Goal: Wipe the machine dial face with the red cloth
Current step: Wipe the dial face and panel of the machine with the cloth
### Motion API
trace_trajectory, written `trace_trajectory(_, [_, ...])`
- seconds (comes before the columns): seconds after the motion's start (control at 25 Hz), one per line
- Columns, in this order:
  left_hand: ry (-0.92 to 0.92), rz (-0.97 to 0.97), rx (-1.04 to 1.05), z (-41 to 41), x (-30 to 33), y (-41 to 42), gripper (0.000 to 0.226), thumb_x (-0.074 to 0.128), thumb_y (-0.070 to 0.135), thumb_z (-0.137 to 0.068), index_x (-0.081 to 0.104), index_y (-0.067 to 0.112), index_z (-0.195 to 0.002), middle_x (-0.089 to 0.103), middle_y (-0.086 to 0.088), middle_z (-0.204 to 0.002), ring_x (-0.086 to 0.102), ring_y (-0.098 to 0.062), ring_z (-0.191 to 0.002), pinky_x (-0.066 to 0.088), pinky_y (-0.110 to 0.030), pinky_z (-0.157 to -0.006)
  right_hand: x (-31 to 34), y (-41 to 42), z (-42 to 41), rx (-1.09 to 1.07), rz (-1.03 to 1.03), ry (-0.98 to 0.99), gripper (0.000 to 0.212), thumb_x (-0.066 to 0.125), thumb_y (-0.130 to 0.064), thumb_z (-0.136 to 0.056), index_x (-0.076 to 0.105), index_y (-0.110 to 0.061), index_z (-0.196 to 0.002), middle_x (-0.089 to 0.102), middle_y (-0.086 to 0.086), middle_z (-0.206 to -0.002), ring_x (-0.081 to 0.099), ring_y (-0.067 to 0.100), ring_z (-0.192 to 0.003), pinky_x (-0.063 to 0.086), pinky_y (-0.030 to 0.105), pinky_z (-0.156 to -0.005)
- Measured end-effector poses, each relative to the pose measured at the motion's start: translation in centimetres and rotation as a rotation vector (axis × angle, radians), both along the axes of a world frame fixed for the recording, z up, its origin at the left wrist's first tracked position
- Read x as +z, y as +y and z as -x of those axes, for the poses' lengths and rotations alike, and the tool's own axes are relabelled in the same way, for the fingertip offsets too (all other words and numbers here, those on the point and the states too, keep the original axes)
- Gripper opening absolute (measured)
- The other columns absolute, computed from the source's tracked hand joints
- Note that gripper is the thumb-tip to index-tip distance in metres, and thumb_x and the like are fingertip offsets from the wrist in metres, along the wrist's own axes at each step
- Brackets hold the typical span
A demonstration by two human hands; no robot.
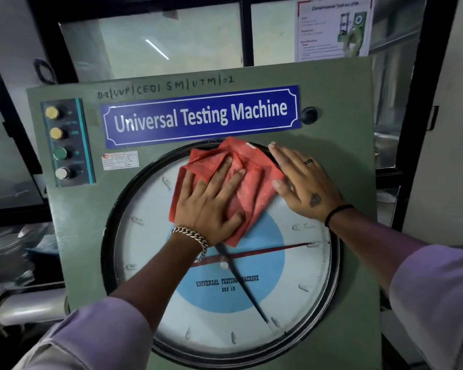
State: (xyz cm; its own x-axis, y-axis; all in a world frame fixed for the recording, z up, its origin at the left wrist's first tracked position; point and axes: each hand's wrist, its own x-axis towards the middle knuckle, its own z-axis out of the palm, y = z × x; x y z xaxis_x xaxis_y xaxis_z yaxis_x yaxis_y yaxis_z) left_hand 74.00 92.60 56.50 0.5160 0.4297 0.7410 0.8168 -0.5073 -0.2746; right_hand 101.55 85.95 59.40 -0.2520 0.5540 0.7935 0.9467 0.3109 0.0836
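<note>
Wiping is underway: the left hand (211,206), fingers spread, presses the red cloth (241,169) flat against the upper dial face (150,236); the right hand (302,182) rests open at the rim. Next, I judge, sweep downward.

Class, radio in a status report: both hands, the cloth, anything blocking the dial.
Left hand flat on crumpled red cloth, upper round white dial face. Right hand open, flat beside cloth at black rim. No obstruction.

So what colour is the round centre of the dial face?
Light blue centre disc, clearest in the head view.
</note>
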Motion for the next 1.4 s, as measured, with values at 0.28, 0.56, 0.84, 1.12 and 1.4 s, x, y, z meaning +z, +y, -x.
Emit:
trace_trajectory(0.28, [0.224, 0.009, -0.114, -1.7, -1.4, -1.1, 0.096, 0.050, 0.071, -0.089, 0.017, 0.043, -0.174, 0.019, -0.001, -0.182, 0.055, -0.038, -0.143, 0.008, -0.066, -0.129, -0.1, 0.7, 0.3, 0.063, -0.025, 0.028, 0.075, 0.039, -0.047, -0.111, 0.037, -0.005, -0.174, 0.043, 0.013, -0.178, 0.050, 0.039, -0.157, 0.043, 0.061, -0.123])
trace_trajectory(0.56, [0.237, -0.014, -0.150, 0.1, -1.3, -0.5, 0.102, 0.055, 0.074, -0.084, 0.020, 0.042, -0.174, 0.022, 0.003, -0.182, 0.056, -0.034, -0.140, 0.011, -0.065, -0.130, -0.2, 1.1, -0.2, 0.052, -0.011, -0.005, 0.076, 0.039, -0.048, -0.112, 0.031, -0.008, -0.176, 0.037, 0.012, -0.181, 0.046, 0.038, -0.160, 0.043, 0.061, -0.124])
trace_trajectory(0.84, [-0.139, 0.130, 0.091, 17.1, -7.7, -0.1, 0.096, 0.041, 0.079, -0.092, 0.011, 0.041, -0.175, 0.009, 0.003, -0.183, 0.052, -0.044, -0.147, 0.025, -0.062, -0.126, -0.5, 1.4, -0.1, 0.042, -0.007, 0.002, 0.080, 0.030, -0.059, -0.115, 0.028, -0.009, -0.177, 0.037, 0.012, -0.181, 0.045, 0.038, -0.161, 0.045, 0.060, -0.121])
trace_trajectory(1.12, [-0.081, 0.144, 0.026, 11.0, -3.0, 1.2, 0.099, 0.046, 0.074, -0.091, 0.008, 0.040, -0.176, 0.003, 0.003, -0.185, 0.045, -0.039, -0.153, 0.019, -0.066, -0.126, -0.6, 1.7, 0.0, 0.027, -0.051, -0.019, 0.080, 0.040, -0.052, -0.112, 0.030, -0.006, -0.176, 0.037, 0.014, -0.181, 0.046, 0.039, -0.160, 0.048, 0.061, -0.118])
trace_trajectory(1.4, [-0.036, -0.012, 0.034, 11.5, -6.2, 2.2, 0.096, 0.043, 0.078, -0.094, 0.012, 0.039, -0.176, 0.011, -0.001, -0.184, 0.038, -0.034, -0.152, 0.010, -0.062, -0.129, -1.3, 3.5, -0.8, -0.108, -0.179, -0.131, 0.093, 0.048, -0.067, -0.106, 0.018, -0.020, -0.180, 0.031, 0.002, -0.183, 0.050, 0.035, -0.146, 0.050, 0.056, -0.107])
